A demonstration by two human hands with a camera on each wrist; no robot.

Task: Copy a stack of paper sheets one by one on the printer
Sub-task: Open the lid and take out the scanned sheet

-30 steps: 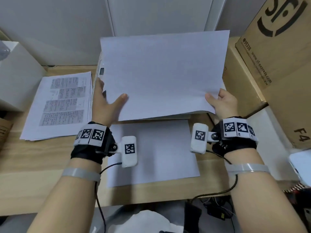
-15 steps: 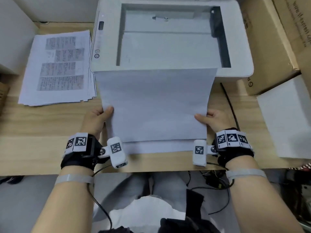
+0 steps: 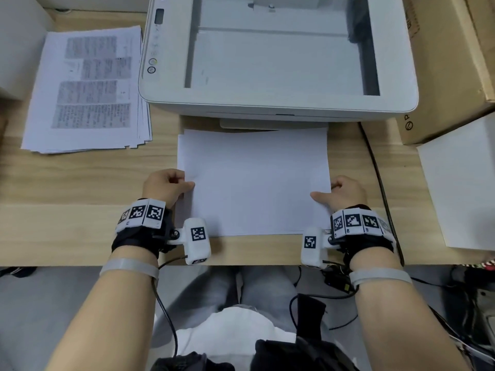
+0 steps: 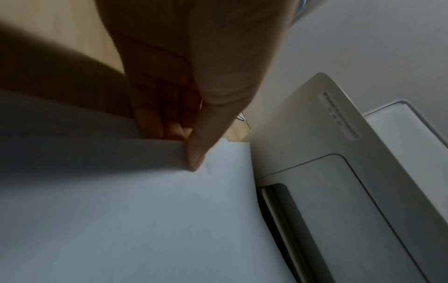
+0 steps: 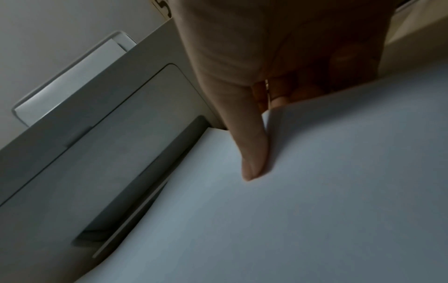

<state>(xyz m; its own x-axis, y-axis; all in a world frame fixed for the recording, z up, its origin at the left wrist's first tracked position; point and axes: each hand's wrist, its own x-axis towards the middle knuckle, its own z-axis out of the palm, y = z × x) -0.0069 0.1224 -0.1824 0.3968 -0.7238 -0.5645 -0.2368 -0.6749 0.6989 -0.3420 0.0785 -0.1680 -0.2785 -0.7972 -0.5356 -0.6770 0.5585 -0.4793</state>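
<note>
Blank sheet (image 3: 253, 180) lowered onto desk (image 3: 80, 183), left hand (image 3: 163, 184) and right hand (image 3: 345, 192) pinching its sides, printer (image 3: 278, 57) tray holding paper.

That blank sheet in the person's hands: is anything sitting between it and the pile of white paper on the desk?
Nothing visible. The blank sheet lies low over the white pile in front of the printer, pinched at its edges by the left hand and right hand.
</note>
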